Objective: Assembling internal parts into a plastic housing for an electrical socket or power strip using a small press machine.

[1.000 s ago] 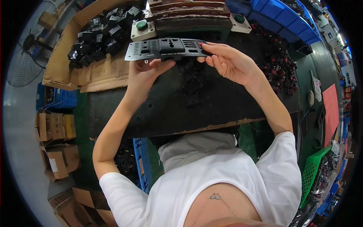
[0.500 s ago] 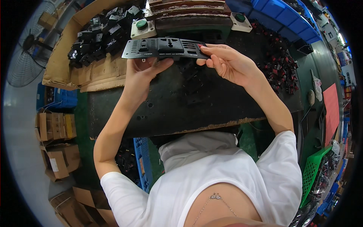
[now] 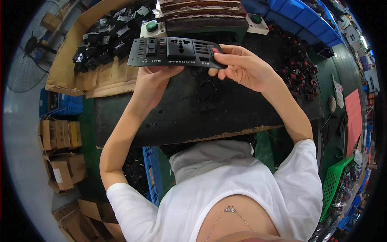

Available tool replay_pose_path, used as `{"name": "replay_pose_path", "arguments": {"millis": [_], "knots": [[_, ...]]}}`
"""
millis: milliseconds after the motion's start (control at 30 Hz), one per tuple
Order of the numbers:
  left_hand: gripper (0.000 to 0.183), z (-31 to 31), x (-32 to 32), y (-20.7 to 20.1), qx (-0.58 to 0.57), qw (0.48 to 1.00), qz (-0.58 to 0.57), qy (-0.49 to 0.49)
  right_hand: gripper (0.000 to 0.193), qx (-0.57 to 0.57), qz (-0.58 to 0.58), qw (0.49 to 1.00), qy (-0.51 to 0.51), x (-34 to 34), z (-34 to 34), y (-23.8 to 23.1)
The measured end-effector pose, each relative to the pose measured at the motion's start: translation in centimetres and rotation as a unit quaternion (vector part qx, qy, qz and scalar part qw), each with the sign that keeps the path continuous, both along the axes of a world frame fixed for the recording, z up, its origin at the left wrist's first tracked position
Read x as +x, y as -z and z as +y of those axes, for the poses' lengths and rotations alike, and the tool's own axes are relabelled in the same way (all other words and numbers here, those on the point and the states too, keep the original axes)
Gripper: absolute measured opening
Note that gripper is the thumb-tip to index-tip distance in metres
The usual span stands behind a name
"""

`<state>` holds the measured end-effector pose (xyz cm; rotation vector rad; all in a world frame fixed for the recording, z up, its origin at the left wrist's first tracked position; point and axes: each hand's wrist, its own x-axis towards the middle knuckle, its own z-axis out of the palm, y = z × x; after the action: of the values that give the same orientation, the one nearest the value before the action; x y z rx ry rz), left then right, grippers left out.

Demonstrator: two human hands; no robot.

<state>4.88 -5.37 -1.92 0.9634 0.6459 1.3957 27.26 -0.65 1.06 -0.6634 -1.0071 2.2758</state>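
A black front panel [image 3: 159, 56] with slots, a raised multi-hole socket [image 3: 180, 49] and a small black rocker switch [image 3: 151, 46] is held up above the dark workbench. My left hand [image 3: 153, 82] is closed on it from below, its thumb along the lower edge and its other fingers mostly hidden behind. At the panel's right end my right hand [image 3: 248, 68] is closed, thumb in front by a small red part [image 3: 215, 50] set in the panel. How far that part sits in its opening is hidden by the fingers.
An open cardboard box [image 3: 109, 76] of black sockets is at the left. Green push-buttons [image 3: 151, 26] flank a machine base [image 3: 205, 30] at the back. Small red-and-black parts [image 3: 300, 76] lie heaped at right, below blue bins [image 3: 300, 16]. The bench's worn front edge [image 3: 225, 134] is near me.
The panel has tilted so that its front face turns more toward me, and its lower edge has dropped slightly. Both hands keep their hold, with the right thumb a little lower.
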Motion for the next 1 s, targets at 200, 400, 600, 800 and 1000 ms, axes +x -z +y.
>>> {"name": "replay_pose_path", "arguments": {"millis": [200, 400, 600, 800, 1000], "knots": [[0.028, -0.4, 0.2, 0.0, 0.022, 0.999, 0.029, 0.031, 0.052, 0.405, -0.152, 0.898, 0.079, -0.3, 0.0, 1.4], [0.025, -0.8, 0.6, 0.3, 0.018, 0.988, 0.138, 0.071, 0.053, 0.436, -0.149, 0.888, 0.004, -0.7, -0.9, 1.0], [0.023, -0.8, 0.4, 0.4, 0.051, 0.982, 0.169, 0.07, 0.06, 0.383, -0.115, 0.916, -0.02, -1.0, -1.0, 1.3], [0.035, -0.7, 0.6, 0.2, 0.043, 0.982, 0.168, 0.079, 0.064, 0.345, -0.106, 0.932, -0.038, -0.6, -1.0, 1.1], [0.048, -0.6, 0.8, -0.3, 0.077, 0.98, 0.138, 0.119, 0.067, 0.312, -0.094, 0.944, -0.05, -0.7, -1.2, 1.0]]}}
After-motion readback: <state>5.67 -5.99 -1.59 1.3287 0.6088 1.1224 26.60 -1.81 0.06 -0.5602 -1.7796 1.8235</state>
